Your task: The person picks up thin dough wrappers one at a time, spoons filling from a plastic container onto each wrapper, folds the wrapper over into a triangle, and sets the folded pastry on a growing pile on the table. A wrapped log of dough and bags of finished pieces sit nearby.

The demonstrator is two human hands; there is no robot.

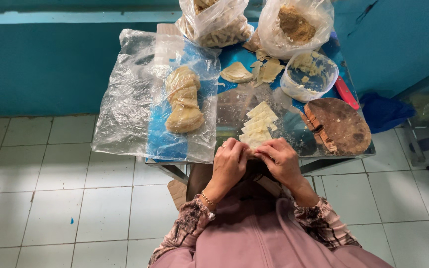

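Note:
My left hand [230, 164] and my right hand [280, 160] meet at the near edge of a small table [234, 106]. Together they pinch a pale dough wrapper [250, 150], mostly hidden by the fingers. Just beyond my hands lies a short row of square pale wrappers [258, 121]. A clear plastic sheet [130, 99] on the left carries a stack of folded dumplings [183, 101]. A clear bowl [309, 75] with bits of filling stands at the back right.
Two plastic bags stand at the table's far edge, one with pale pieces [219, 22], one with brown crumbs [296, 25]. A round wooden board [341, 125] and a red-handled tool [346, 93] lie at right. Loose wrappers [237, 73] lie mid-table. White tiled floor surrounds it.

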